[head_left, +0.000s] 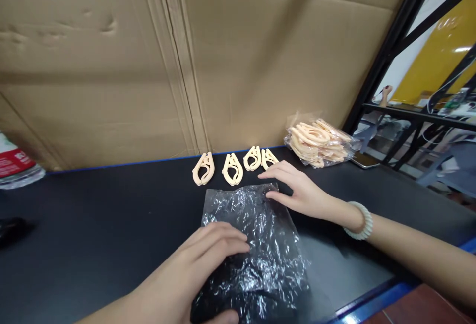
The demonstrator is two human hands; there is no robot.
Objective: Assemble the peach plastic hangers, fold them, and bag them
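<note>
A crumpled clear plastic bag (256,234) lies flat on the black tabletop (92,225). My left hand (208,254) rests on the bag's near left part, fingers stretched flat, thumb under the near edge. My right hand (297,190), with a pale bead bracelet on the wrist, lies open at the bag's far right corner, fingertips touching it. Just beyond the bag, several cream plastic clips (232,167) lie in a row; the rightmost clip (268,158) is right by my right fingers.
A clear bag full of the same cream clips (320,143) sits at the back right. A large cardboard sheet (186,56) stands behind the table. A red and white packet (17,165) lies at far left. Black metal shelving (409,110) stands at right.
</note>
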